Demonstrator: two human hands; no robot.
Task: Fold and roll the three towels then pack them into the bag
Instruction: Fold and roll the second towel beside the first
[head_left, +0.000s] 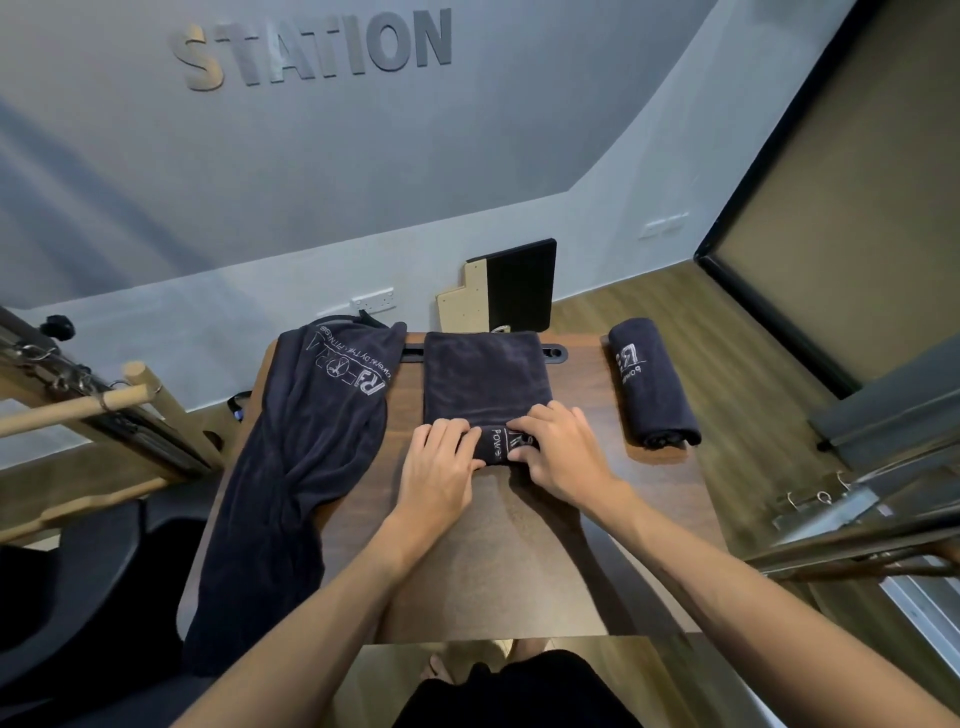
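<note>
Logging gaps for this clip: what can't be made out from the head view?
- Bag: none clearly in view; only a dark strap shows past the table's left edge.
- Unfolded towel: its near end hangs over the table edge.
- Middle towel: left hand and right hand cover the rolled part.
- Rolled towel: print too small to read.

Illumination is dim and even, cool in tone, with no single source in view. Soft shadows lie on the brown table (519, 545) beneath the forearms. The dark navy towels lose most fabric detail, though white print remains legible. Wide-angle distortion is strong: the wall (260, 182) edges and door frame (779, 218) bow toward the margins. Focus is fair at centre; the periphery is soft and smeared. No glare.
</note>
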